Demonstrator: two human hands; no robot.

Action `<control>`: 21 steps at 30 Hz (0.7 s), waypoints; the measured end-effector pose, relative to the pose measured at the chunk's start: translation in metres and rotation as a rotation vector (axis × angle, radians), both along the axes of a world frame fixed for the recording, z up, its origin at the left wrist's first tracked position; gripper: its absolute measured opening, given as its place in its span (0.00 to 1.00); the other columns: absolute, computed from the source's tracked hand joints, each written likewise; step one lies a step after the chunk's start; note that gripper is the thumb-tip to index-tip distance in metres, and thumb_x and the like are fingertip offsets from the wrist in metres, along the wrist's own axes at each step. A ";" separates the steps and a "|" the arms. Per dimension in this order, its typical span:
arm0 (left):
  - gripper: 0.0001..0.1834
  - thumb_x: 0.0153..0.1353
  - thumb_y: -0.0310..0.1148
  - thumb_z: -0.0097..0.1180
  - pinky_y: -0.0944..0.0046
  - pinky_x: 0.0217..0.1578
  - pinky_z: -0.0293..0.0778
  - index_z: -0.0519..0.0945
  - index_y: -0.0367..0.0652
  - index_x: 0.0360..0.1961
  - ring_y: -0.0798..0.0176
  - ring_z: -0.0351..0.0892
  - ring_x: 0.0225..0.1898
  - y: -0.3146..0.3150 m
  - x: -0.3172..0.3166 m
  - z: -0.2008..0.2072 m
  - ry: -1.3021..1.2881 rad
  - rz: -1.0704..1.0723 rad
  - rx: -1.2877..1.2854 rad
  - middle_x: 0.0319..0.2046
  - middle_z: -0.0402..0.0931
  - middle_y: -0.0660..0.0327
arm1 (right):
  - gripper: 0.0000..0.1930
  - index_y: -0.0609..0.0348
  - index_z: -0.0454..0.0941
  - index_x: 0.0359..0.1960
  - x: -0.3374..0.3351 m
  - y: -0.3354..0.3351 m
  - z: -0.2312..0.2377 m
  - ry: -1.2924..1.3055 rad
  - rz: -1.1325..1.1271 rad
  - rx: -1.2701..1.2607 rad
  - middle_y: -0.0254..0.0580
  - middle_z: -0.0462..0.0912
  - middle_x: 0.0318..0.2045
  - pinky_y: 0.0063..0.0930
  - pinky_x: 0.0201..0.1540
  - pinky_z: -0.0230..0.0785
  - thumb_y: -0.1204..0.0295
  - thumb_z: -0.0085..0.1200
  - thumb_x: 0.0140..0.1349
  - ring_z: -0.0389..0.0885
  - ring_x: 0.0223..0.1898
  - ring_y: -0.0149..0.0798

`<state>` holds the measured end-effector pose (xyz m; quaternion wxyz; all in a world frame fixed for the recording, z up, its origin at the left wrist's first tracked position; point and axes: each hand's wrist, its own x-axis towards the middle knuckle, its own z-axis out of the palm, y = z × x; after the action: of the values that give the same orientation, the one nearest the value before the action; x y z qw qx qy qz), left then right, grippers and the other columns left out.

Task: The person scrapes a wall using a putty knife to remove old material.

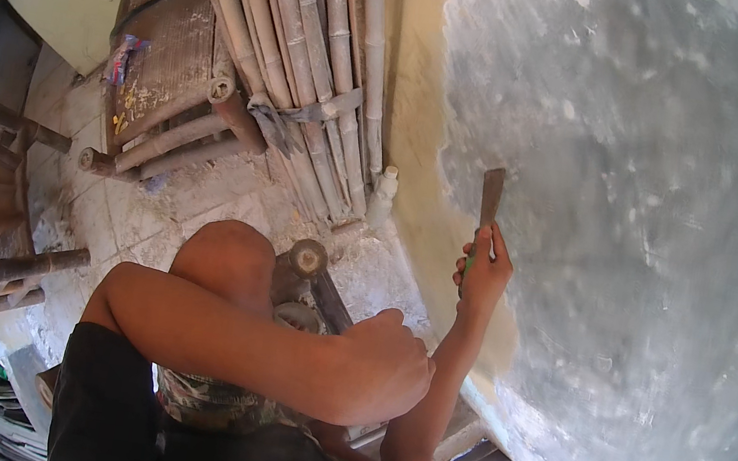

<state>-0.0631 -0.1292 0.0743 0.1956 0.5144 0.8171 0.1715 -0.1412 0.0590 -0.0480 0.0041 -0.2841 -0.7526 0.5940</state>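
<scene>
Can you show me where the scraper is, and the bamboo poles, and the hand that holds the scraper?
scraper (491, 194): head view, on the flat blade against the wall.
bamboo poles (306, 42): head view, on the middle of the tied bundle.
right hand (482, 275): head view, on the back of the hand gripping the handle.

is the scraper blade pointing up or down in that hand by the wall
Up. The right hand grips the scraper by its handle low down, and the flat blade rises above the fingers against the grey wall.

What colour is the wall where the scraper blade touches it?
Grey, beside remaining pale yellow paint; scraper in right hand, head view.
</scene>
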 end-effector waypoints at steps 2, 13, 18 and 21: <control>0.11 0.55 0.33 0.51 0.60 0.35 0.71 0.78 0.35 0.34 0.57 0.80 0.31 -0.001 0.001 -0.001 -0.016 -0.029 -0.028 0.27 0.78 0.55 | 0.23 0.59 0.71 0.59 -0.007 0.000 0.002 0.018 0.007 -0.006 0.33 0.73 0.21 0.19 0.13 0.55 0.61 0.52 0.66 0.66 0.15 0.22; 0.12 0.56 0.35 0.51 0.60 0.35 0.71 0.77 0.36 0.34 0.57 0.80 0.32 -0.008 0.001 -0.005 0.017 -0.015 0.018 0.27 0.78 0.57 | 0.22 0.58 0.71 0.59 -0.008 -0.006 -0.003 0.032 0.043 -0.079 0.33 0.73 0.21 0.18 0.13 0.56 0.61 0.51 0.67 0.67 0.15 0.23; 0.11 0.56 0.34 0.51 0.60 0.35 0.71 0.78 0.37 0.33 0.58 0.79 0.31 -0.001 0.003 -0.003 0.006 -0.005 -0.009 0.26 0.78 0.57 | 0.21 0.57 0.72 0.58 -0.007 0.000 0.001 0.044 -0.001 -0.050 0.33 0.73 0.21 0.18 0.13 0.56 0.61 0.51 0.67 0.67 0.15 0.23; 0.10 0.56 0.34 0.51 0.60 0.35 0.71 0.78 0.38 0.33 0.58 0.79 0.31 -0.002 0.003 -0.002 0.015 0.021 0.009 0.26 0.78 0.57 | 0.22 0.58 0.71 0.58 -0.009 -0.008 0.003 0.024 0.014 -0.047 0.33 0.73 0.21 0.18 0.13 0.56 0.61 0.51 0.67 0.67 0.15 0.23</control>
<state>-0.0604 -0.1313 0.0723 0.1852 0.5078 0.8233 0.1732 -0.1498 0.0512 -0.0452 0.0023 -0.2718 -0.7405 0.6147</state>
